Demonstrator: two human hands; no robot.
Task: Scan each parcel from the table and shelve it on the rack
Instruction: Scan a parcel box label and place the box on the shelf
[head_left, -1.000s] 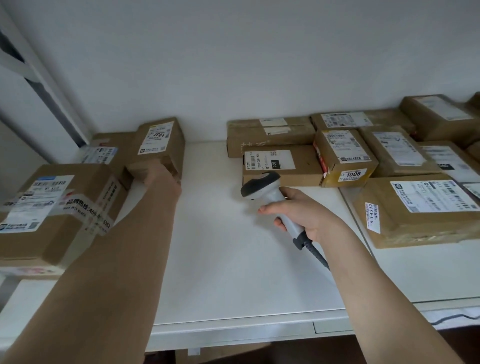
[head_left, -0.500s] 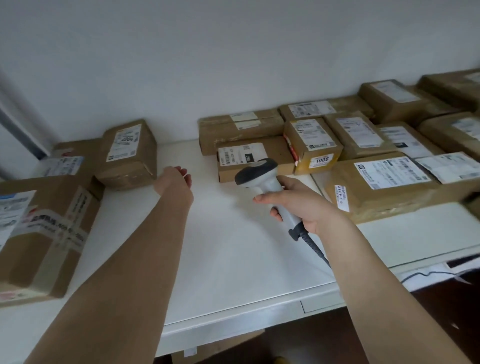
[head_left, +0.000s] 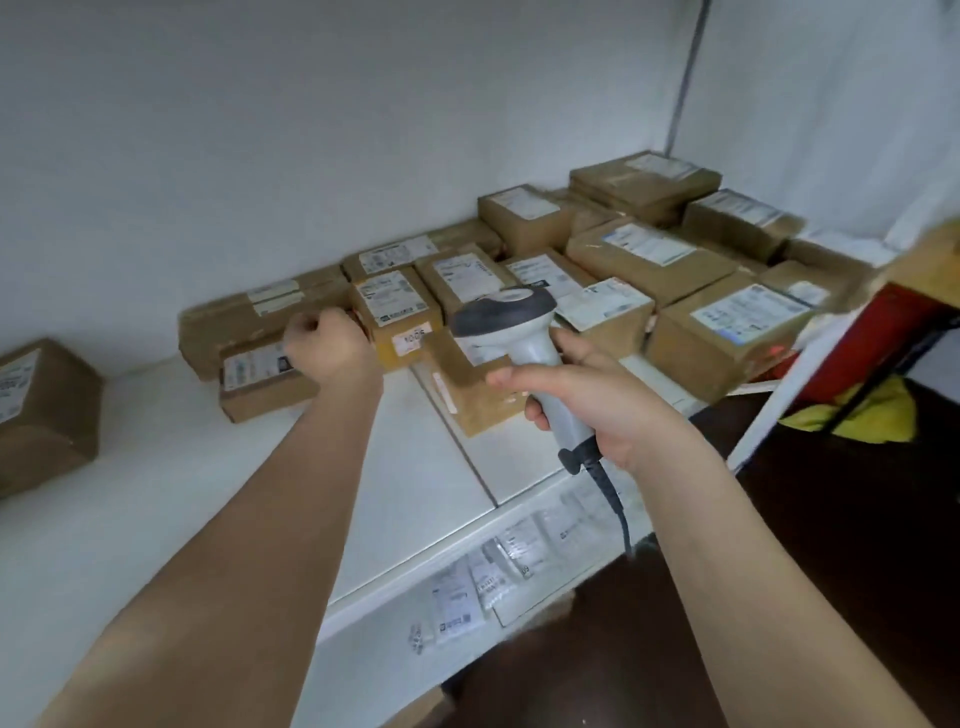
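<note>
Several brown cardboard parcels with white labels crowd the back and right of the white table (head_left: 208, 493). My left hand (head_left: 330, 348) reaches to the right end of a flat parcel (head_left: 254, 379), next to a small box marked 1006 (head_left: 395, 312). Its fingers are curled downward, and the back of the hand hides whether they grip either box. My right hand (head_left: 587, 400) holds a grey corded barcode scanner (head_left: 504, 312) by its handle, head raised over a parcel (head_left: 467, 395) at the table's seam.
One parcel (head_left: 41, 410) stands alone at the far left. A long box (head_left: 234, 322) lies against the wall behind the flat one. Loose labels (head_left: 483, 577) lie below the table's front edge. Red and yellow items (head_left: 852, 410) sit at the right, blurred.
The view has swung right. My left hand left the parcel at the left, crossed the table and reached the flat parcel. The scanner stays in my right hand.
</note>
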